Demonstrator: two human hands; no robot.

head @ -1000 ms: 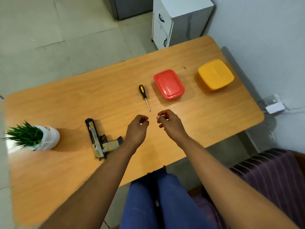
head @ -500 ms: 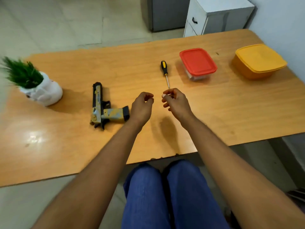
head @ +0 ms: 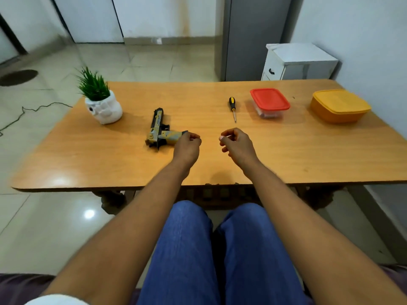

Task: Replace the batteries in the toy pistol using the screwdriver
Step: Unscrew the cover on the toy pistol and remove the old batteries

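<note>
Toy pistol (head: 159,129) lies flat on the wooden table (head: 286,155); my loosely curled left hand (head: 187,147) hides its grip end, contact unclear. My right hand (head: 236,145), curled, holds nothing discernible. Screwdriver (head: 232,108) lies beyond. Tiled floor surrounds.

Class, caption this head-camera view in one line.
Both hands hover empty over toy pistol and screwdriver.
</note>
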